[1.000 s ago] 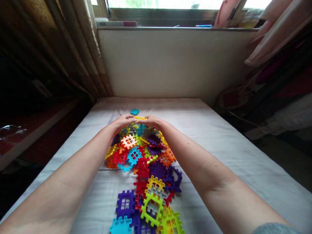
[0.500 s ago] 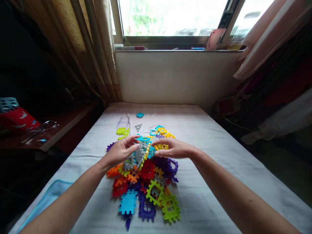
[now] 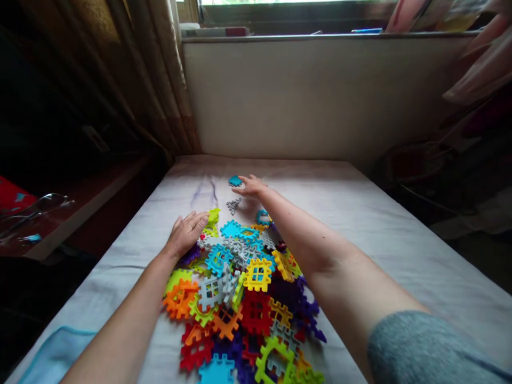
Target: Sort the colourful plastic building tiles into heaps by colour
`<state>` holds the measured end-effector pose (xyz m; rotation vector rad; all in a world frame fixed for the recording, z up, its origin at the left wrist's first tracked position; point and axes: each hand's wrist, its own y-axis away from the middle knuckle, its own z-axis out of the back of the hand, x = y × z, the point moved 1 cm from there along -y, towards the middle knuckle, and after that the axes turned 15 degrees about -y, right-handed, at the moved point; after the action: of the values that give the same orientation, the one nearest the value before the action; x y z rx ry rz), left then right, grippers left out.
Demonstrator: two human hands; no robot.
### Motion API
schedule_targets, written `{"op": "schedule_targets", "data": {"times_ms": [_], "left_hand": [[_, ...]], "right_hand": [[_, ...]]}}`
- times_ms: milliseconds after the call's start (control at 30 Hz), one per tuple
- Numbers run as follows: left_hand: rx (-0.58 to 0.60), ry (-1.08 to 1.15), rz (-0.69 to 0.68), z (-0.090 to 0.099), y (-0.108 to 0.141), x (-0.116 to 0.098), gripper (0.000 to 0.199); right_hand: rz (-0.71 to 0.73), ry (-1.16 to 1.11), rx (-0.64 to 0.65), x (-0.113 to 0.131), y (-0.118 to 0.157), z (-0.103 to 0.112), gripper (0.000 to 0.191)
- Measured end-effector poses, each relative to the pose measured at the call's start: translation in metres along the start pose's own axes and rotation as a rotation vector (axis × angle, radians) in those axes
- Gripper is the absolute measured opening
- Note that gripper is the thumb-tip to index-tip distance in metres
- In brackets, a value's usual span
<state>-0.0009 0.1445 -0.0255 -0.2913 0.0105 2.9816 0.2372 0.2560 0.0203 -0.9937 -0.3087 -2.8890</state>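
Note:
Many flat plastic pieces with notched edges lie heaped on a white sheet, among them a yellow window piece (image 3: 258, 274), a red piece (image 3: 256, 312) and an orange piece (image 3: 182, 298). My left hand (image 3: 187, 233) rests at the heap's upper left edge, fingers stretched beside a lime green piece (image 3: 213, 218). Beyond the heap, my right hand (image 3: 250, 186) reaches out with fingers apart, its fingertips at the right edge of a blue piece (image 3: 234, 181). A grey triangular piece (image 3: 233, 205) lies between that blue piece and the heap.
A light blue cloth (image 3: 60, 352) lies at the near left of the sheet. Dark red furniture (image 3: 92, 202) with glasses and a red item stands at the left. Behind the bed are a pale wall (image 3: 312, 101), a window ledge and a curtain (image 3: 156, 80).
My right hand has moved forward from above the heap to the far blue piece. My left hand has come down at the heap's left side. The view has tilted downward.

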Motion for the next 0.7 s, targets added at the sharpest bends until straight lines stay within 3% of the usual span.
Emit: {"op": "schedule_targets", "data": {"times_ms": [133, 233, 267, 467, 600, 700], "left_hand": [[0.004, 0.08, -0.02, 0.001, 0.014, -0.014, 0.057], [-0.019, 0.162, -0.049, 0.0, 0.032, -0.025, 0.062], [-0.027, 0.184, -0.06, -0.001, 0.039, -0.029, 0.064], [-0.023, 0.058, -0.086, -0.002, 0.092, -0.076, 0.069], [0.007, -0.014, -0.083, 0.001, 0.121, -0.109, 0.075], [0.01, 0.035, -0.189, 0.004, 0.143, -0.111, 0.072]], "right_hand": [[0.162, 0.087, 0.246, 0.009, 0.016, -0.018, 0.054], [0.318, 0.037, 0.462, 0.006, 0.066, -0.014, 0.058], [0.342, 0.029, 0.479, 0.003, 0.088, -0.009, 0.062], [0.456, 0.109, 0.27, -0.031, 0.213, 0.009, 0.078], [0.389, 0.136, 0.141, -0.057, 0.251, 0.008, 0.081], [0.33, 0.119, 0.007, -0.077, 0.276, 0.011, 0.071]]}}
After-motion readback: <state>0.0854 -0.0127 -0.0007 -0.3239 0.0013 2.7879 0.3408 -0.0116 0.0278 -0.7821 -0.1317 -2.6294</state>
